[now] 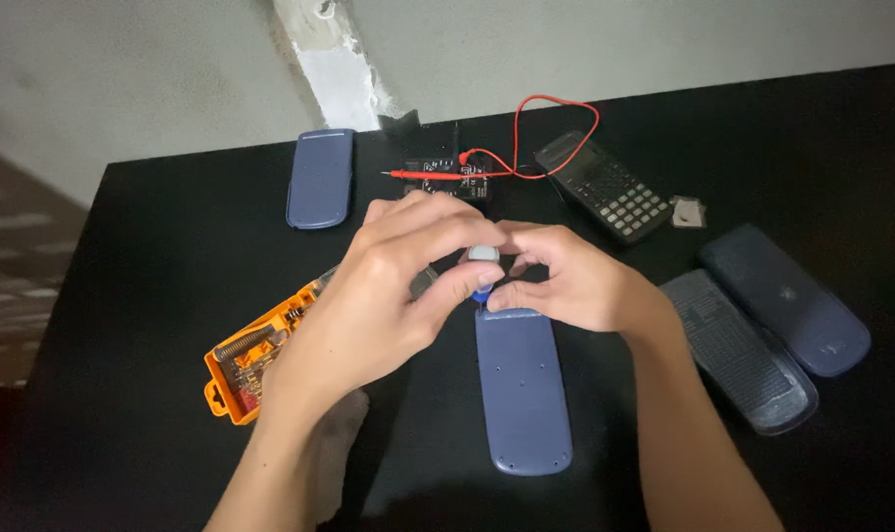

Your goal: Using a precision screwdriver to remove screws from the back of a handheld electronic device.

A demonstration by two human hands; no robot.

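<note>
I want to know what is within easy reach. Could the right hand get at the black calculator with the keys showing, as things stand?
Probably yes. The right hand sits just in front of the black calculator, with only bare black table between them. It is, however, pinching a small grey and blue object together with the left hand.

The counter (152,414) is showing a matt black, even surface. Lying on it, the blue calculator back (522,389) below the hands is looking like smooth matt plastic, dotted with small screw holes. Left of it, the orange bit case (238,372) is gleaming as glossy plastic, with shiny metal bits inside. Right of the blue back, a grey ribbed cover (738,355) is looking like textured plastic. Above it, the red lead (556,103) is showing a slick rubbery sheath. The wall (122,79) is looking rough and plastered.
</note>
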